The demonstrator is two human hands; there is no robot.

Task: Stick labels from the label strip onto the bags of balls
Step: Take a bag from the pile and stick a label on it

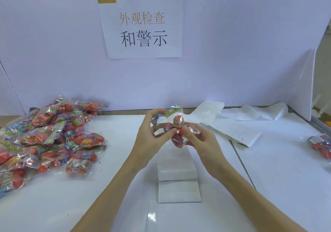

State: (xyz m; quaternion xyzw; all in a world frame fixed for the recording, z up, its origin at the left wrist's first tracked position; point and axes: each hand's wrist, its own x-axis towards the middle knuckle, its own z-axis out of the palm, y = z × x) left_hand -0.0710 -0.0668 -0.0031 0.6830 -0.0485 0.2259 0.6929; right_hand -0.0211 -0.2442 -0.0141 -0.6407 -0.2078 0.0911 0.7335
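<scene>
I hold one clear bag of red balls (176,122) above the middle of the table with both hands. My left hand (152,135) grips its left side, thumb and fingers curled round it. My right hand (200,140) pinches its right side, fingers curled on the plastic. A small white label shows on the bag's front. A white label strip (179,179) lies folded on the table just below my hands. A pile of several bags of balls (48,135) covers the left of the table. One more bag (320,145) lies at the right edge.
Crumpled white backing paper (238,118) trails along the back right of the white table (277,187). A white partition with a printed paper sign (143,25) stands behind. A side panel (304,81) closes off the right.
</scene>
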